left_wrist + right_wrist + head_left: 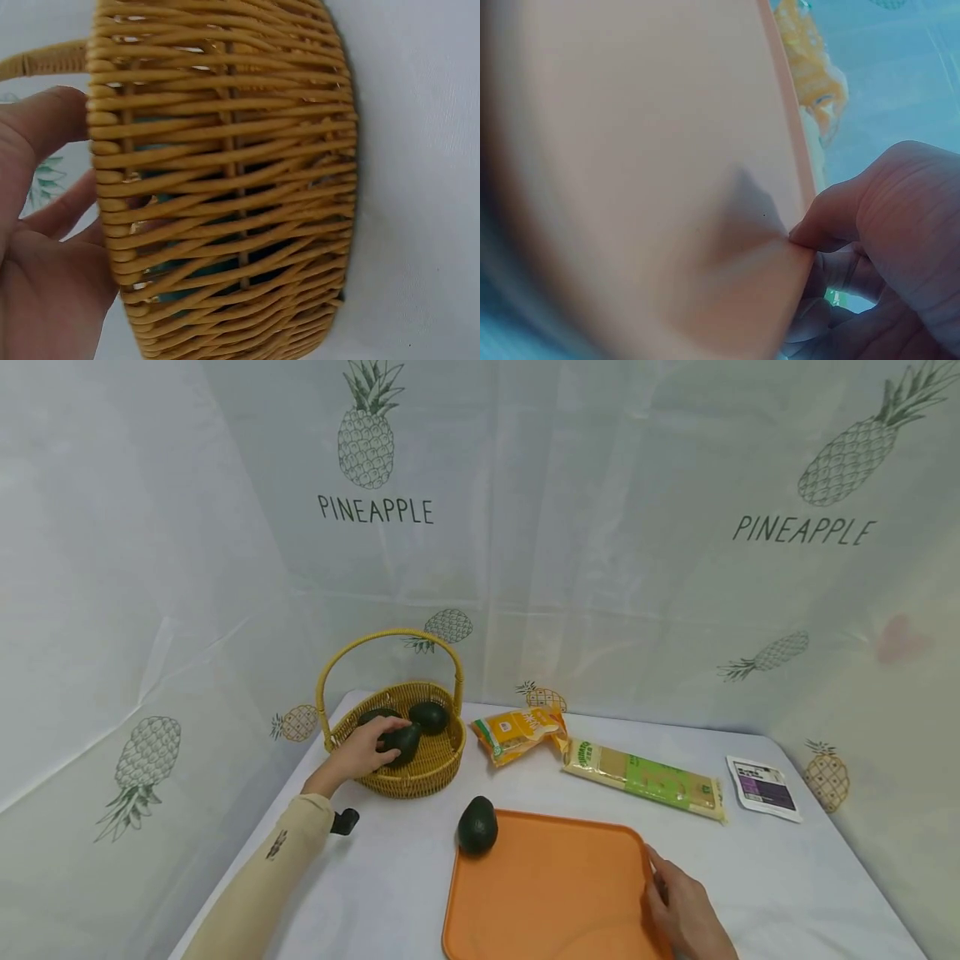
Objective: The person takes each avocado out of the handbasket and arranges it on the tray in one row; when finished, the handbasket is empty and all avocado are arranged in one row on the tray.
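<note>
My left hand (pixel 366 749) reaches into a yellow wicker basket (pixel 416 781), its fingers and thumb around a dark green avocado (pixel 406 742). Another avocado (pixel 429 717) lies beside it in the basket, and a third is partly hidden behind the hand. From the left wrist, the woven wall (pixel 232 172) covers the fingertips and most of what they hold. At the orange tray (pixel 558 885), my right hand (pixel 684 906) pinches the right rim, thumb on top and fingers beneath. A single avocado (pixel 477 827) rests at the tray's far left corner.
Behind the tray lie an orange-yellow packet (pixel 521 733) and a long green-and-clear pack (pixel 643 778). Farther right is a white and purple pouch (pixel 763 787). The basket's tall handle (pixel 390 632) arches above it. Pineapple-print cloth (pixel 562 568) hangs around the white table.
</note>
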